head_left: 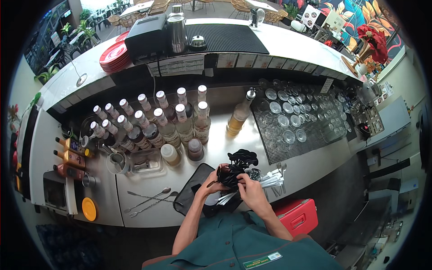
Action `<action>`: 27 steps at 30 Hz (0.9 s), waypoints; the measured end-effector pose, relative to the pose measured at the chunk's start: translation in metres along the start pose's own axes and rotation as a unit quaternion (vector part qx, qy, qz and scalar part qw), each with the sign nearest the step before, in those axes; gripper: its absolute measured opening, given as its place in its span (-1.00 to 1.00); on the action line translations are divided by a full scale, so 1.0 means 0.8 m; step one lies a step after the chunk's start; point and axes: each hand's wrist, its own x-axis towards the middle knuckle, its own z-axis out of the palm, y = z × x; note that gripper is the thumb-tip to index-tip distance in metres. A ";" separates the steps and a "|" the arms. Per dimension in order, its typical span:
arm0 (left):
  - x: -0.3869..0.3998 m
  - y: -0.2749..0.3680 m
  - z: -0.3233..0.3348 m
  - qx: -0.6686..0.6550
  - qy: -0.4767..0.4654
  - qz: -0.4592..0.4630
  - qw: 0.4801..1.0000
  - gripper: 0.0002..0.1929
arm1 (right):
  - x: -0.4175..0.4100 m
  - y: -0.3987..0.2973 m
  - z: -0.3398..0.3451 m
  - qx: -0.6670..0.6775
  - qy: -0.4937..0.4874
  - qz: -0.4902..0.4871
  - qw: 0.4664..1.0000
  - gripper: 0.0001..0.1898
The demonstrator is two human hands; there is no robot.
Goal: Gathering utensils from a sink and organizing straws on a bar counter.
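Observation:
My left hand [213, 182] is closed around a bundle of black plastic spoons [230, 176] above the steel counter. The fingertips of my right hand [249, 189] touch the right side of the same bundle; whether they pinch any piece cannot be told. More black rounded spoon ends [243, 157] show just beyond the bundle. White paper-wrapped items [272, 179] lie to the right of my hands, beside metal cutlery [283, 176]. Below my hands is a black tray or mat [189, 192], partly hidden by my left arm, with more white wrapped pieces [226, 198] near it.
Syrup bottles [171, 131] and two squeeze bottles stand at left, with twisted bar spoons [152, 199] nearer me. A bottle of amber liquid [238, 118] stands ahead. Upturned glasses [288, 108] cover a mat at right. A red case [298, 217] is below the counter edge.

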 end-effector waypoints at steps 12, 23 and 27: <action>0.003 0.001 0.011 0.036 0.056 0.012 0.998 -0.18 | 0.007 0.015 0.014 -0.001 0.027 -0.143 0.989 -0.91; 0.003 -0.066 0.029 0.054 0.102 0.123 0.986 -0.43 | 0.051 -0.027 0.044 -0.160 0.025 -0.335 0.928 -0.82; -0.001 0.004 0.011 0.008 0.054 -0.026 0.998 -0.45 | 0.052 -0.041 -0.021 -0.056 0.119 -0.255 0.958 -0.87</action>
